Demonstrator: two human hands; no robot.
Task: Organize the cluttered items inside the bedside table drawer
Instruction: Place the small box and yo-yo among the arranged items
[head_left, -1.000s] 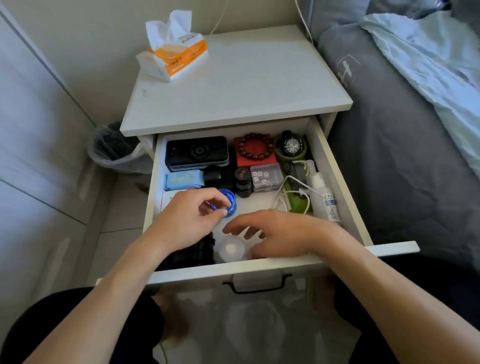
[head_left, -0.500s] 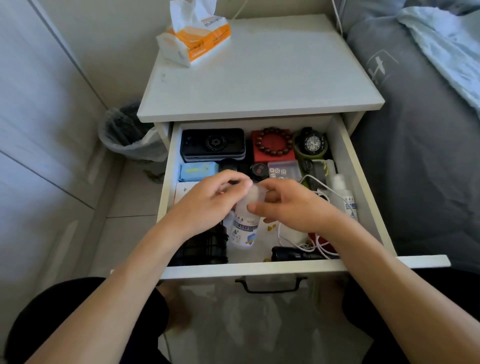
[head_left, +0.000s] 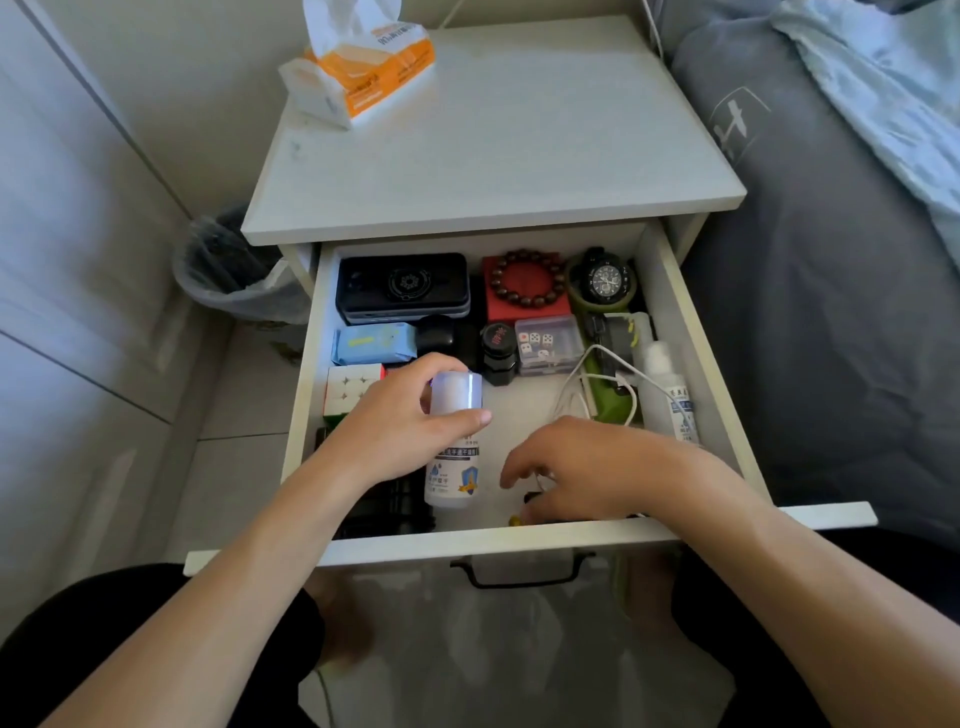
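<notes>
White plastic bottle standing upright in our left hand, inside the open drawer.

We are curling our left fingers round its neck under the clear cap, covering part of the label. Our right hand is reaching down beside it, fingers bent over something dark and small that we cannot make out; whether it is gripping is unclear. Beyond our left hand are lying a puzzle cube, blue packet and black jar; beyond our right, white cable and spray bottle.

A white bedside table carries an orange tissue pack.
</notes>
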